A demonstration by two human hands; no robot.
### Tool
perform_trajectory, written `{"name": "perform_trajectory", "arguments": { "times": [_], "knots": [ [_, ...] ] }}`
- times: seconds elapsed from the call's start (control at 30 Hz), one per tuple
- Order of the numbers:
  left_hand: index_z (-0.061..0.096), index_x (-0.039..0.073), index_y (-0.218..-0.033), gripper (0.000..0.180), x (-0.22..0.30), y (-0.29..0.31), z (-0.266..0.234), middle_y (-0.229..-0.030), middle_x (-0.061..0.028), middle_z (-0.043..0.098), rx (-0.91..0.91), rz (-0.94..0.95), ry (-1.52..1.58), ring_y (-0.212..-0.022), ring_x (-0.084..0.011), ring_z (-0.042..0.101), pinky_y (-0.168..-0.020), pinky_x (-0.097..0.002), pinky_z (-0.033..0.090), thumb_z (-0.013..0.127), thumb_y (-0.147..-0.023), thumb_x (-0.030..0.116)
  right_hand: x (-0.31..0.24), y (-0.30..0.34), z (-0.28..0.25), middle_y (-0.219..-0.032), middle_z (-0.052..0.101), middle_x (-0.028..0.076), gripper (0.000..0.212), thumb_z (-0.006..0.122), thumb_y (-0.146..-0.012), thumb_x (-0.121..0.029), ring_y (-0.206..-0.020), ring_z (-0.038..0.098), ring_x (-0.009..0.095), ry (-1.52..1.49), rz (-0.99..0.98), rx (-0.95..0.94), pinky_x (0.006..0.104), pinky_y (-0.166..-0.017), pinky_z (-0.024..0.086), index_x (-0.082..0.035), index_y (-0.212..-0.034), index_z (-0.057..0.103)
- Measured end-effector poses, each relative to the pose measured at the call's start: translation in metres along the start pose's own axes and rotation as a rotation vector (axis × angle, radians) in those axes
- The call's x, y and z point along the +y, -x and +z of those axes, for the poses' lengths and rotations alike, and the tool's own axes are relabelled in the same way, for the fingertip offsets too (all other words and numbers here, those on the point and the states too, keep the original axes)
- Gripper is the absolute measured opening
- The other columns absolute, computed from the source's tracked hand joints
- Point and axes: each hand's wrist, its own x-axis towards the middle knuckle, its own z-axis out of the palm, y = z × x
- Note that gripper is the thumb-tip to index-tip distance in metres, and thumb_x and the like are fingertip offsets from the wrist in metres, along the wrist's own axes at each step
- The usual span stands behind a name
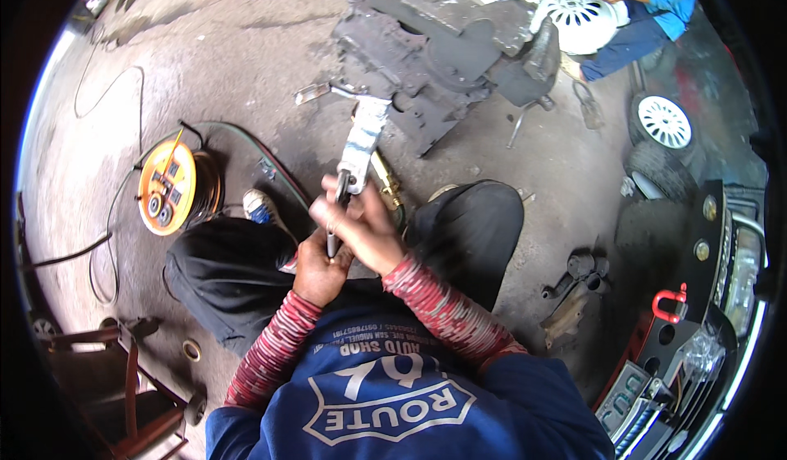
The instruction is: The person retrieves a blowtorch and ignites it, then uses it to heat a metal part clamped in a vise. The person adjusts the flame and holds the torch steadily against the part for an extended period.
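Low in front of my lap, my left hand [320,273] is wrapped round the lower end of a grey metal tool that looks like pliers [333,245]. The tool's dark upper end meets a flat, silvery metal strip [362,140], which points away from me. Over the upper part of the tool is my right hand [361,224], its fingers smeared by motion, so its grip is unclear. Just right of the strip, a brass torch fitting [384,173] lies by my right leg. Beyond the strip is a thin metal tool [346,92].
Large dark metal parts [418,58] lie ahead. An orange hose reel [166,186] with hoses stands left. At far right are a vehicle bumper with a red shackle [670,302] and a tyre with a white wheel [664,122]. Another person [668,5] handles a white wheel [578,17].
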Motion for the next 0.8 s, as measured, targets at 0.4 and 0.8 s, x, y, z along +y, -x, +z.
{"name": "perform_trajectory", "arguments": {
  "times": [0.4,0.8],
  "knots": [
    [0.068,-0.002,-0.095,0.016,-0.018,-0.025,0.013,-0.089,-0.0125,0.071,-0.046,0.160,0.077,-0.082,-0.0182,0.070,-0.073,-0.0326,0.054,0.067,-0.080,0.003,0.032,-0.005,-0.028,-0.114,0.065,0.014,0.056,0.084,-0.080,-0.017,-0.111,0.063,0.021,0.248,0.124,-0.148,0.0339,-0.096,0.050,0.003,-0.122,0.052],
    [0.062,-0.007,-0.114,0.050,-0.018,-0.077,-0.019,-0.087,-0.0103,0.067,-0.318,-0.344,0.232,-0.078,-0.0147,0.063,-0.073,-0.0297,0.051,0.055,-0.101,0.041,-0.055,-0.092,-0.135,-0.082,0.065,0.008,0.031,0.062,-0.095,-0.021,-0.065,0.066,0.020,0.154,0.446,-0.065,0.0310,-0.059,0.056,-0.005,-0.121,0.058]
  ]
}}
